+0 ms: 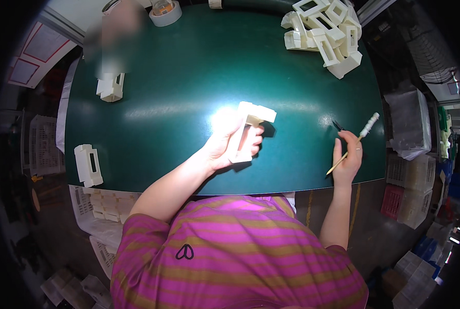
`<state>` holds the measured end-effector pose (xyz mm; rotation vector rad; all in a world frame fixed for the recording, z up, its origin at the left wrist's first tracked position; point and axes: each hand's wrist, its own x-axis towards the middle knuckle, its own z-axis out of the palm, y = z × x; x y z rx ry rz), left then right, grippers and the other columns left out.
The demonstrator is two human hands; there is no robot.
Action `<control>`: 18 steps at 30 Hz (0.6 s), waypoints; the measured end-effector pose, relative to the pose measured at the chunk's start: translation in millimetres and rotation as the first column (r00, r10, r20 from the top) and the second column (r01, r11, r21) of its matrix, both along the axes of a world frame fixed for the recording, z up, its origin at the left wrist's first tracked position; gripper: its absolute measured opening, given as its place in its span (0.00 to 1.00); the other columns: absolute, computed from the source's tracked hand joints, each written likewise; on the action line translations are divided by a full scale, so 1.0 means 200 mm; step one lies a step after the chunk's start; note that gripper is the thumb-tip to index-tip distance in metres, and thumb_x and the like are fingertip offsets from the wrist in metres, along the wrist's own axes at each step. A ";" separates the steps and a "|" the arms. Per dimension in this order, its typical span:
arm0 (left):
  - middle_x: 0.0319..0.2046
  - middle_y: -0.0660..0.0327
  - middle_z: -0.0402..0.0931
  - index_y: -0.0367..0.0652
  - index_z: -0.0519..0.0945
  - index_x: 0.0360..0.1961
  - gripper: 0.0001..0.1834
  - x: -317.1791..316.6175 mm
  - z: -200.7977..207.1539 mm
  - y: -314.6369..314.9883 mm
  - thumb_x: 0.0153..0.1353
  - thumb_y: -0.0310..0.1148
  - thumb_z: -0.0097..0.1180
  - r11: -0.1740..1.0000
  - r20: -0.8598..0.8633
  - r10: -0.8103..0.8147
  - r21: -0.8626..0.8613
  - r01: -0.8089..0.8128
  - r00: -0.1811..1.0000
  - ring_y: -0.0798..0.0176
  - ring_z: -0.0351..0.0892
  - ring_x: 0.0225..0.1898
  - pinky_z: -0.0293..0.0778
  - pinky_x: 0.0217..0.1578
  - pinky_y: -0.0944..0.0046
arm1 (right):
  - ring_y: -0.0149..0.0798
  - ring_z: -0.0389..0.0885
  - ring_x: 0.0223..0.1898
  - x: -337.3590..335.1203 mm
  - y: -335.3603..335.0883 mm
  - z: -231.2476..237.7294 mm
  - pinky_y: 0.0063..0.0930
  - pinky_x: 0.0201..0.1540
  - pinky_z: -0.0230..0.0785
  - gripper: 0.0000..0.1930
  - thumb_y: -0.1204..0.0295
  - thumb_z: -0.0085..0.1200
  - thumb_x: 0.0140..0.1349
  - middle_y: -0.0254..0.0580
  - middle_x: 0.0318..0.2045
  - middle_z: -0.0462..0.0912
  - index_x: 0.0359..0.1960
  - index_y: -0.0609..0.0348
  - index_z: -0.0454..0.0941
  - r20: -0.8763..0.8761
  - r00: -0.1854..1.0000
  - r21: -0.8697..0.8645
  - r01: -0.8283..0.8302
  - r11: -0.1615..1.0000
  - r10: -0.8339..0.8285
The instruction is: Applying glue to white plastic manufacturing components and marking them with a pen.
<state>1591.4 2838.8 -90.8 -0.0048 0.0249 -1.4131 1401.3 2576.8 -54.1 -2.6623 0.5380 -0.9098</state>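
My left hand (223,148) is closed round a cream plastic frame-shaped part (246,109), raised over the middle of the green table. The part has a long opening, and my fingers show behind it. Over the table's right side, my right hand (349,154) has a thin wooden stick (336,167) lying across it, held in the fingers. White wrapping (370,124) covers the stick's far end. Just beyond my right fingertips is a small dark pointed tool (337,125); whether the fingers touch it I cannot tell.
Similar cream parts lie in a pile (325,31) at the far right. One part (88,165) rests at the near left of the table (178,92); another (110,86) is farther back, beside a blurred shape. A tape roll (165,14) sits at the far edge. Crates (47,144) flank the table.
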 end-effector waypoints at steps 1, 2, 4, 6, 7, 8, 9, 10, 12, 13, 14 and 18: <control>0.49 0.52 0.69 0.41 0.61 0.65 0.33 0.00 -0.01 -0.01 0.70 0.55 0.45 0.990 0.043 0.048 0.130 -0.053 0.998 0.59 0.72 0.42 0.73 0.42 0.60 | 0.47 0.78 0.47 -0.02 -0.03 0.01 0.38 0.49 0.68 0.10 0.76 0.61 0.57 0.44 0.44 0.81 0.41 0.57 0.79 -0.042 0.997 -0.020 0.067 0.998 -0.068; 0.58 0.47 0.69 0.40 0.59 0.68 0.34 0.00 -0.02 -0.01 0.71 0.53 0.43 0.968 0.079 0.083 0.231 -0.099 0.993 0.52 0.75 0.53 0.75 0.54 0.52 | 0.48 0.78 0.47 -0.05 -0.06 0.01 0.38 0.50 0.68 0.11 0.75 0.62 0.57 0.44 0.45 0.81 0.42 0.57 0.79 -0.071 0.990 -0.048 0.115 0.992 -0.118; 0.63 0.47 0.64 0.41 0.57 0.69 0.35 0.01 -0.02 -0.01 0.70 0.53 0.44 0.977 0.137 0.050 0.197 -0.077 0.989 0.49 0.70 0.60 0.71 0.59 0.48 | 0.49 0.77 0.49 -0.09 -0.10 0.00 0.38 0.51 0.67 0.13 0.73 0.63 0.57 0.45 0.46 0.80 0.45 0.55 0.80 -0.170 0.956 -0.048 0.233 0.971 -0.237; 0.67 0.47 0.60 0.43 0.56 0.70 0.35 0.02 -0.01 -0.01 0.71 0.53 0.44 0.992 0.170 0.022 0.119 -0.042 0.985 0.47 0.63 0.67 0.68 0.62 0.43 | 0.49 0.76 0.50 -0.13 -0.13 -0.03 0.38 0.51 0.67 0.14 0.72 0.63 0.58 0.45 0.46 0.80 0.46 0.55 0.80 -0.197 0.942 -0.132 0.248 0.960 -0.271; 0.67 0.47 0.60 0.43 0.56 0.70 0.35 0.02 0.00 -0.01 0.71 0.53 0.44 0.989 0.159 0.016 0.145 -0.039 0.987 0.47 0.63 0.67 0.68 0.62 0.43 | 0.49 0.76 0.50 -0.14 -0.14 -0.05 0.38 0.52 0.66 0.14 0.72 0.63 0.58 0.45 0.46 0.79 0.47 0.54 0.80 -0.204 0.930 -0.188 0.268 0.945 -0.305; 0.68 0.46 0.59 0.42 0.56 0.70 0.35 0.02 0.00 -0.01 0.71 0.54 0.42 0.991 0.133 0.023 0.128 -0.041 0.991 0.45 0.63 0.67 0.65 0.64 0.42 | 0.49 0.76 0.50 -0.14 -0.14 -0.07 0.38 0.52 0.66 0.14 0.72 0.63 0.58 0.45 0.46 0.79 0.47 0.54 0.80 -0.206 0.928 -0.200 0.270 0.942 -0.310; 0.68 0.45 0.58 0.41 0.56 0.70 0.36 0.02 0.01 -0.01 0.71 0.55 0.41 0.994 0.109 0.034 0.096 -0.045 0.993 0.44 0.62 0.67 0.62 0.66 0.40 | 0.49 0.75 0.51 -0.14 -0.15 -0.08 0.38 0.52 0.66 0.14 0.72 0.62 0.59 0.45 0.46 0.79 0.47 0.54 0.79 -0.225 0.918 -0.192 0.285 0.939 -0.325; 0.68 0.45 0.58 0.41 0.56 0.70 0.36 0.02 0.01 -0.01 0.71 0.55 0.41 0.993 0.105 0.027 0.109 -0.038 0.994 0.44 0.62 0.67 0.62 0.66 0.40 | 0.49 0.75 0.51 -0.14 -0.15 -0.09 0.39 0.52 0.66 0.14 0.72 0.62 0.59 0.45 0.45 0.79 0.47 0.54 0.79 -0.233 0.916 -0.194 0.285 0.939 -0.326; 0.68 0.46 0.58 0.41 0.57 0.69 0.36 0.01 0.01 -0.01 0.70 0.56 0.41 0.987 0.174 0.039 0.147 -0.065 0.984 0.44 0.62 0.67 0.63 0.65 0.40 | 0.48 0.75 0.50 -0.12 -0.15 -0.10 0.39 0.52 0.66 0.13 0.72 0.61 0.60 0.45 0.45 0.79 0.47 0.54 0.79 -0.245 0.921 -0.143 0.276 0.950 -0.304; 0.68 0.46 0.58 0.41 0.57 0.69 0.36 0.01 0.01 -0.01 0.70 0.56 0.41 0.989 0.160 0.040 0.133 -0.062 0.986 0.44 0.62 0.67 0.63 0.65 0.40 | 0.48 0.75 0.50 -0.10 -0.15 -0.10 0.39 0.53 0.66 0.13 0.73 0.61 0.60 0.45 0.44 0.79 0.47 0.55 0.79 -0.238 0.933 -0.092 0.255 0.963 -0.270; 0.68 0.46 0.59 0.41 0.57 0.69 0.36 0.01 0.01 -0.01 0.70 0.56 0.42 0.985 0.175 0.041 0.155 -0.068 0.984 0.44 0.62 0.67 0.64 0.65 0.40 | 0.48 0.75 0.50 -0.09 -0.14 -0.09 0.39 0.53 0.66 0.13 0.73 0.61 0.60 0.45 0.44 0.79 0.47 0.55 0.79 -0.244 0.933 -0.097 0.247 0.964 -0.264; 0.68 0.47 0.59 0.41 0.57 0.69 0.37 0.01 0.00 -0.01 0.70 0.56 0.42 0.981 0.243 0.049 0.171 -0.092 0.969 0.45 0.63 0.67 0.65 0.64 0.42 | 0.45 0.78 0.44 0.01 -0.01 -0.05 0.34 0.48 0.70 0.11 0.77 0.58 0.60 0.45 0.41 0.78 0.45 0.59 0.77 -0.124 0.982 0.095 0.153 0.984 -0.141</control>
